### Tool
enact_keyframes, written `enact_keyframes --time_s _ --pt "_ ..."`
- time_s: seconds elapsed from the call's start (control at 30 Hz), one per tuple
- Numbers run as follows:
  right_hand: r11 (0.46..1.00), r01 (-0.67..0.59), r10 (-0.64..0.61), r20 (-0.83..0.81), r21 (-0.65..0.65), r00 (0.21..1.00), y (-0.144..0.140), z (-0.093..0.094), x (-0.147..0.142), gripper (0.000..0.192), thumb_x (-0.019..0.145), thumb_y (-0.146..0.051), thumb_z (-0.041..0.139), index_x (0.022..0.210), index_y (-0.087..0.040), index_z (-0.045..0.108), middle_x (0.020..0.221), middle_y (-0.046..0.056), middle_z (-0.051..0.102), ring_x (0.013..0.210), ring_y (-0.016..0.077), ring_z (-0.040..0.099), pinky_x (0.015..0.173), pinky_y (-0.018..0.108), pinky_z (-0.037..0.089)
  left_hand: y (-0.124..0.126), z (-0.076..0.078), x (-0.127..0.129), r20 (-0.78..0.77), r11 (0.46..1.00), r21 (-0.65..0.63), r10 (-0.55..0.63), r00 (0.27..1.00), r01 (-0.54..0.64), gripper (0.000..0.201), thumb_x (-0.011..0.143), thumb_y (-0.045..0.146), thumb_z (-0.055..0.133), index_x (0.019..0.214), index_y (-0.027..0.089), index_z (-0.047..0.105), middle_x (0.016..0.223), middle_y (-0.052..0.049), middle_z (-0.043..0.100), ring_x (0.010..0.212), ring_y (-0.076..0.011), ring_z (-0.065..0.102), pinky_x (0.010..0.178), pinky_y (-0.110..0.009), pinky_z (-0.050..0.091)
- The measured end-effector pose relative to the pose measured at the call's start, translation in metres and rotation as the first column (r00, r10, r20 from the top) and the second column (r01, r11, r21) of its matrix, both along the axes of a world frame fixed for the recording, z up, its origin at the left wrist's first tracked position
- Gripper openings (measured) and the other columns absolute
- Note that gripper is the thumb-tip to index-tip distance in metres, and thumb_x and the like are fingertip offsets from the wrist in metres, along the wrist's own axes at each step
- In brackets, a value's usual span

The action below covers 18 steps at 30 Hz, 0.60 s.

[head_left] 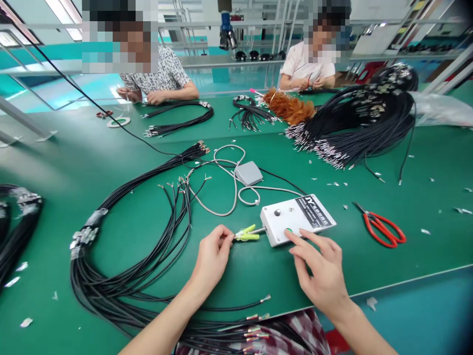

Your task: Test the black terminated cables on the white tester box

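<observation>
Your left hand pinches its fingers left of the yellow clip, contents hidden; your right hand, fingers spread, touches the white box.

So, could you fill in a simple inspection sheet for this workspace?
Surface: green tabletop, dotted with white scraps.
Job's things: white box, with a yellow-green clip at its left side.
Clutter: the scraps, plus a red-handled tool right of the box.
Grips: left hand pinched shut at the clip, contents hidden; right hand open, fingertip at the green button.
Cables: black cable bundle curving on the left; grey cord looped beside a grey pedal.
Surroundings: person in patterned top, another in pale top, opposite.
</observation>
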State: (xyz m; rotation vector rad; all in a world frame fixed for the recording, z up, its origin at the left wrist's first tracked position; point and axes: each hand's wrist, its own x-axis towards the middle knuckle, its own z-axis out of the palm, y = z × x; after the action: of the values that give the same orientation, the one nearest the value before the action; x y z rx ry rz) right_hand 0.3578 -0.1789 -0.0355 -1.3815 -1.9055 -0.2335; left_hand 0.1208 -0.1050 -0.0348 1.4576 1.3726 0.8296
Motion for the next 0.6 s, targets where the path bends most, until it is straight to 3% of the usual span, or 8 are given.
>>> enact_keyframes --time_s 0.13,0.37,0.5,0.6 --pt "0.996 0.061 -0.063 0.026 0.065 0.998 0.006 -0.006 -0.004 0.019 0.090 -0.003 0.055 0.086 -0.021 0.058 0.104 0.003 0.077 0.103 0.0255 0.062 0.096 0.048 0.034 0.000 0.001 -0.006 -0.019 1.000 0.009 0.011 1.000 -0.011 0.018 0.083 0.033 0.055 0.072 0.019 0.055 0.060 0.004 0.050 0.051 -0.0110 0.041 0.047 -0.020 0.030" --pt "0.996 0.026 -0.024 -0.021 0.088 0.999 0.002 -0.006 -0.005 0.020 0.087 -0.002 0.058 0.096 -0.019 0.061 0.107 0.008 0.075 0.108 0.0271 0.058 0.097 0.050 0.037 0.002 0.007 -0.026 0.045 0.993 0.026 0.113 0.993 -0.114 0.022 0.078 0.036 0.060 0.068 0.018 0.055 0.056 0.004 0.054 0.044 -0.0102 0.047 0.043 -0.020 0.036" --pt "0.991 -0.125 0.129 -0.081 0.051 0.988 -0.014 -0.012 -0.013 0.026 0.086 0.001 0.057 0.103 -0.018 0.062 0.115 0.011 0.071 0.113 0.0253 0.057 0.095 0.045 0.042 0.028 0.027 -0.064 0.098 0.953 0.091 0.281 0.955 -0.290 0.017 0.077 0.033 0.061 0.075 0.017 0.055 0.053 0.005 0.053 0.046 -0.0109 0.051 0.047 -0.020 0.041" --pt "0.977 -0.209 0.201 -0.145 -0.043 0.969 -0.022 -0.021 -0.017 0.028 0.087 0.001 0.053 0.106 -0.017 0.061 0.119 0.010 0.068 0.115 0.0229 0.056 0.094 0.040 0.046 0.058 0.046 -0.101 0.159 0.869 0.140 0.453 0.877 -0.474 0.010 0.084 0.027 0.048 0.080 0.020 0.043 0.057 0.006 0.051 0.048 -0.0116 0.055 0.053 -0.024 0.048"
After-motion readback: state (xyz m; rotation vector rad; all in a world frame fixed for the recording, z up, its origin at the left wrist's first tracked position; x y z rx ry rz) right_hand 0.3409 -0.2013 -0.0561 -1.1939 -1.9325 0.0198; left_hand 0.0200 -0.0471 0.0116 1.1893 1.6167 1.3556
